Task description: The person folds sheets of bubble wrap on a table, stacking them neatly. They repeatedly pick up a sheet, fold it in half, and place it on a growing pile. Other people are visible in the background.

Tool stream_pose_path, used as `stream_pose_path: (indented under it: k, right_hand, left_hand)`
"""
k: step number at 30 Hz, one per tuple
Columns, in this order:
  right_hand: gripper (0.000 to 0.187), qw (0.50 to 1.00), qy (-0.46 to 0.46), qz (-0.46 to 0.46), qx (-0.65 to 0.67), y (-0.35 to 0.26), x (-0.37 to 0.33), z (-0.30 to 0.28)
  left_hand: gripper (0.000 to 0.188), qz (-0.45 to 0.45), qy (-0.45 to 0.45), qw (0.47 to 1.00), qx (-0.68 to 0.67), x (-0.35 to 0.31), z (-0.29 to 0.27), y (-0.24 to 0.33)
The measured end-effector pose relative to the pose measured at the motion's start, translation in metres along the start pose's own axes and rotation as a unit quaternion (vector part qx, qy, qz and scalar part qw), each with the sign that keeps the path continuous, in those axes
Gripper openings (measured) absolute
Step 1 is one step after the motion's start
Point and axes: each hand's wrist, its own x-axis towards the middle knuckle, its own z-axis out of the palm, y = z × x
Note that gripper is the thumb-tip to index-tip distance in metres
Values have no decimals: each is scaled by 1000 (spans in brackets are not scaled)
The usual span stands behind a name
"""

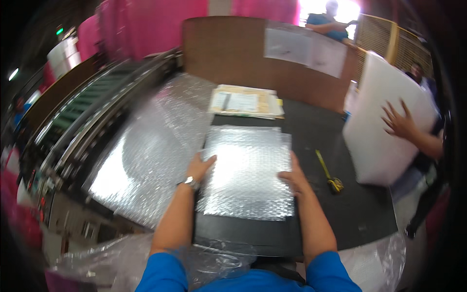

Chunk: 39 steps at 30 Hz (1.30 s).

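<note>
A stack of clear bubble wrap sheets (245, 170) lies on the black tabletop in front of me, bright with reflected light. My left hand (200, 168), with a watch (191, 183) on its wrist, holds the stack's left edge, thumb on top. On the opposite edge my right hand (295, 178) grips it the same way, its thumb over the top sheet. The fingers of both hands are partly hidden along the sides. One sheet sticks out a little at the right edge of the stack.
A pile of papers (245, 103) lies beyond the stack, and a yellow tape measure (334, 185) to its right. Bubble wrap web (151, 141) runs from a roller machine (92, 102) at left. At right, another person's hand (401, 121) touches a white foam-like bundle (384, 131).
</note>
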Motion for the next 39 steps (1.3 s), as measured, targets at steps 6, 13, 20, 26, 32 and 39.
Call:
stream_pose_path:
  k: [6,13,20,26,32,39]
  right_hand:
    - [94,996,-52,-3,67,13,8,-18]
    - [93,996,-28,-34,77,12,8,-24]
    - [78,994,-61,-79,51,-31,-17,-24]
    - [65,919,-33,-264,-292,-162,-49,-18]
    - [79,821,-122,-187,-526,-210,-58,5]
    - [85,781,-85,-161,-597,-185,-59,15]
  left_hand:
    - [68,-55,-68,947,-310,-12,6,35]
    - [84,78,-77,889,-445,-29,10,55]
    - [104,170,-101,887,-418,-35,3,66]
    - [118,218,102,907,-346,-30,3,61]
    - [132,356,59,899,-249,-32,-4,57]
    - [134,330,-148,916,-176,-50,23,72]
